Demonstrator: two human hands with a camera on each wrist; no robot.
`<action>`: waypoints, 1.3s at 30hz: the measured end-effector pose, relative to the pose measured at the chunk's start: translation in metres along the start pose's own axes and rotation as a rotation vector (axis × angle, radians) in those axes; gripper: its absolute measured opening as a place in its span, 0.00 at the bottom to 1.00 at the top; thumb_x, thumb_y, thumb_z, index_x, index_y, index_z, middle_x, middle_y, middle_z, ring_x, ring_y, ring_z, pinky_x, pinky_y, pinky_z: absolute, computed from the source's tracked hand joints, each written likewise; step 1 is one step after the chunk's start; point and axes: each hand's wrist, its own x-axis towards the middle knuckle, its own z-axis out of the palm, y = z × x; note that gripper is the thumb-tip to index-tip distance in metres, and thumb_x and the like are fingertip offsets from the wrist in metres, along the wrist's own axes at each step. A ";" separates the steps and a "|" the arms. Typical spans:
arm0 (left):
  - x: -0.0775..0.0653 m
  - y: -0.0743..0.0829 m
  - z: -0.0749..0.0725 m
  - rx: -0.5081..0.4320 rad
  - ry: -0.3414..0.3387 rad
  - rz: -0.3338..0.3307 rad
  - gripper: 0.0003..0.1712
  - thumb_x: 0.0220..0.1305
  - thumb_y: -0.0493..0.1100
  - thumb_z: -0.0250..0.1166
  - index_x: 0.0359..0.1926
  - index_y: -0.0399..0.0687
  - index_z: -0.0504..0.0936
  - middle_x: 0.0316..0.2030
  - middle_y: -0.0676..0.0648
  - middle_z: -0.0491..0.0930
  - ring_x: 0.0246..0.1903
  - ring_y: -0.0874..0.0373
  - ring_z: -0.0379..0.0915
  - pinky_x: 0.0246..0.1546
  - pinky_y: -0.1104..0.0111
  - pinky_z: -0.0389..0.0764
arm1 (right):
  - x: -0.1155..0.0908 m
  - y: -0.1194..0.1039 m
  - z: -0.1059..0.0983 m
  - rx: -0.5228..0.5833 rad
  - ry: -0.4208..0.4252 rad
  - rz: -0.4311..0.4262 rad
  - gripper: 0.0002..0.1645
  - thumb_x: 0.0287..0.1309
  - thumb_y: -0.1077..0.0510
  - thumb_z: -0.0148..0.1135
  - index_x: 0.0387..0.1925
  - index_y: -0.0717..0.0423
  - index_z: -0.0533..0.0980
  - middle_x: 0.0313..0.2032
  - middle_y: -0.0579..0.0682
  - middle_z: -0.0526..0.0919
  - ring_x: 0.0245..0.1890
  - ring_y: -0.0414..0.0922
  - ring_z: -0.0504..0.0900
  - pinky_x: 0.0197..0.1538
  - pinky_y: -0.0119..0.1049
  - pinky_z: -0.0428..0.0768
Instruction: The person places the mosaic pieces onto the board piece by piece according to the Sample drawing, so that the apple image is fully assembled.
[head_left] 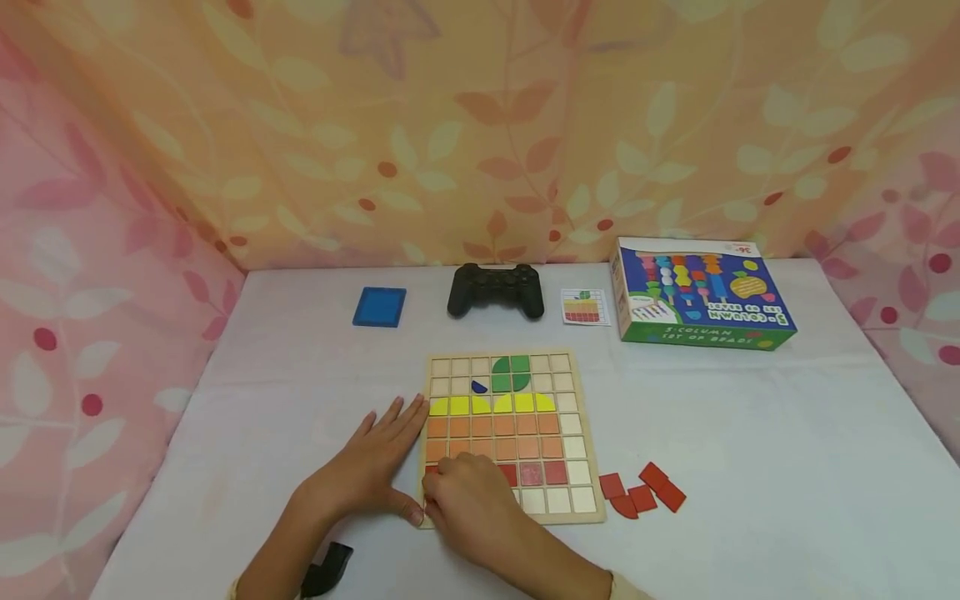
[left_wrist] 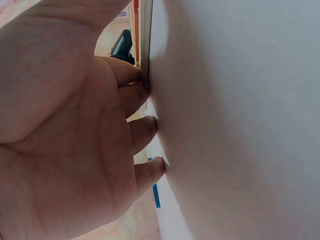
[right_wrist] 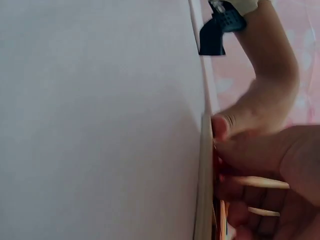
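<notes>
A wooden grid board (head_left: 572, 424) lies in the middle of the table. It bears green leaf-like tiles (head_left: 511, 374), a row of yellow tiles (head_left: 459, 406), orange tiles (head_left: 505, 425) and a row of red tiles (head_left: 531, 474). One small dark blue piece (head_left: 479, 387) sits near the green ones. My left hand (head_left: 367, 467) is spread along the board's left edge, fingertips and thumb touching it. With curled fingers, my right hand (head_left: 476, 504) pinches a red tile (right_wrist: 224, 169) at the left end of the red row, largely hidden by the hand.
Several loose red tiles (head_left: 642, 498) lie right of the board. Behind it are a blue square tray (head_left: 379, 307), a black game controller (head_left: 496, 291), a pattern card (head_left: 585, 307) and a bead-set box (head_left: 701, 293). A floral curtain (head_left: 525, 125) stands behind.
</notes>
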 end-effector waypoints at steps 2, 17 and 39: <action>0.000 0.000 0.000 -0.005 0.004 -0.002 0.80 0.29 0.70 0.80 0.80 0.49 0.48 0.78 0.48 0.45 0.77 0.46 0.32 0.72 0.42 0.40 | -0.005 0.006 -0.001 0.045 0.001 -0.025 0.08 0.51 0.59 0.75 0.25 0.44 0.82 0.24 0.35 0.77 0.26 0.35 0.73 0.30 0.25 0.68; 0.001 -0.001 0.003 0.006 0.003 -0.037 0.84 0.25 0.71 0.81 0.81 0.55 0.45 0.79 0.53 0.43 0.77 0.49 0.28 0.72 0.43 0.37 | -0.110 0.111 -0.068 0.215 0.042 0.318 0.14 0.46 0.61 0.79 0.32 0.44 0.82 0.30 0.33 0.72 0.31 0.34 0.71 0.34 0.31 0.75; 0.001 -0.001 0.003 -0.002 -0.001 -0.048 0.84 0.25 0.72 0.80 0.81 0.56 0.44 0.78 0.55 0.41 0.77 0.51 0.28 0.73 0.45 0.37 | -0.115 0.136 -0.086 0.303 -0.129 0.608 0.14 0.52 0.64 0.76 0.23 0.47 0.77 0.21 0.41 0.72 0.24 0.41 0.71 0.26 0.33 0.71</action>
